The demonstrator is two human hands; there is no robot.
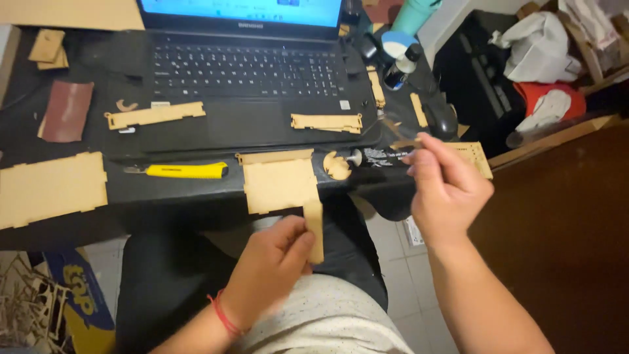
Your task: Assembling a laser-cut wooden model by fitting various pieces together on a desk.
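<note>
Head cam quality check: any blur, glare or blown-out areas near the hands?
Head view: right hand and the small piece it pinches are motion-blurred; left hand and its narrow wooden strip slightly soft. Laptop screen is bright but not fully blown out. Yellow utility knife and square wooden panel read sharp. Lower right corner falls into dark shadow.

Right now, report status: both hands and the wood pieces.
Left hand pinching narrow wooden strip over lap. Right hand raised at desk edge, gripping small blurred item. Notched wooden panel overhangs desk between them.
</note>
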